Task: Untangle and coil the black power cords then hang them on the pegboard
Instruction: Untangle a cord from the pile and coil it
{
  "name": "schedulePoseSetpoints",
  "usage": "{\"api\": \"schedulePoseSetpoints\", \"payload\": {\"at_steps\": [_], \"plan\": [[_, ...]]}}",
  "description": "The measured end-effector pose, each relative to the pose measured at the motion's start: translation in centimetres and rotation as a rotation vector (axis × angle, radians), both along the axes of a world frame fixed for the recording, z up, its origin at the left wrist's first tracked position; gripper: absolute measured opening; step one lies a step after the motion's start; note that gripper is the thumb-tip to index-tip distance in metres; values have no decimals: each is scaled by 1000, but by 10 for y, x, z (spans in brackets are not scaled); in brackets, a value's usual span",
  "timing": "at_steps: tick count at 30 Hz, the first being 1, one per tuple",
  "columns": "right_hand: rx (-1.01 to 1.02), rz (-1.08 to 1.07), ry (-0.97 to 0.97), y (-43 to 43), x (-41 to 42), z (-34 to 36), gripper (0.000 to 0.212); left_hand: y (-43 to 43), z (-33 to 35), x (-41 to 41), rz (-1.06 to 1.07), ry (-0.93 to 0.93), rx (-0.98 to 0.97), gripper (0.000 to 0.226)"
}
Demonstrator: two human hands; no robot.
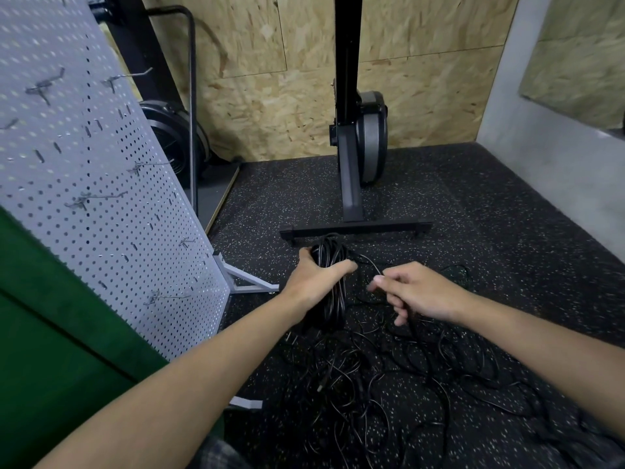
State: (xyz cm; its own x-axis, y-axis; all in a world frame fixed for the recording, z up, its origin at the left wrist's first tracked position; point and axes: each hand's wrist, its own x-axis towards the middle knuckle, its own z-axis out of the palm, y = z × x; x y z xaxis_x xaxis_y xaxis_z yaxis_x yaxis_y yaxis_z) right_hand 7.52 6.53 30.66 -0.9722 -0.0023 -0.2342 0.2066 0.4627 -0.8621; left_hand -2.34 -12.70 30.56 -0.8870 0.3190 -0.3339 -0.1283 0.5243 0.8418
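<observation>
1. Left hand (314, 277), centre of the frame: its fingers and thumb wrap around a coil (333, 306) of black power cord. The coil's loops stand out above the hand and hang below it, down to the floor (490, 231).
2. Right hand (419, 294), just right of the coil: the fingers are curled, and thumb and index finger pinch a single strand (367, 260) that runs from the coil to the fingertips. The fingertips are blurred.
3. Tangled cords (389, 374), lower centre to lower right: loose black loops lie spread on the speckled black floor, beneath and in front of both hands. At least one plug end shows among them.
4. Pegboard (84, 164), left side of the frame: a pale grey perforated panel stands upright beside the hands. Metal hooks (135, 76) project from it at several heights, and none carries a cord.
5. White stand foot (250, 282): this angled frame at the pegboard's lower edge rests on the floor just left of the left hand.
6. Green panel (50, 350), lower left: it lies in front of the pegboard's lower part.
7. Exercise machine (355, 228), upper centre: its black crossbar lies on the floor just beyond the coil, with a flywheel housing above.
8. Chipboard wall (270, 79), top of the frame: it stands behind the machine.
</observation>
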Motion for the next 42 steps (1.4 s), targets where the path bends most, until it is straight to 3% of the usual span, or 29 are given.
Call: {"api": "schedulePoseSetpoints", "payload": {"at_steps": [7,11,18,20,25,29,32,34,39,42], "plan": [[138,90,-87,-10,0,-1,34,2,4,2,-16,37,31,133],[191,175,6,-19,5,1,24,7,3,5,-31,53,12,141],[293,144,91,-20,7,1,26,9,-4,7,-97,-62,-10,147],[272,163,117,-22,7,1,25,8,-5,7,-91,-72,11,136],[51,155,108,-23,2,-7,19,11,-2,6,-47,25,97,80],[-174,147,-104,-22,4,-9,18,11,1,-3,19,-5,194,70],[28,388,-389,-12,13,-18,24,4,5,-10,46,-131,371,67],[136,470,-477,-10,16,-28,17,-2,8,-13,43,-153,451,63],[224,540,-373,-14,14,-32,22,-11,19,-8,-125,-186,441,18],[348,587,-306,-15,11,-30,23,-13,20,-6,-350,-135,344,16]]}}
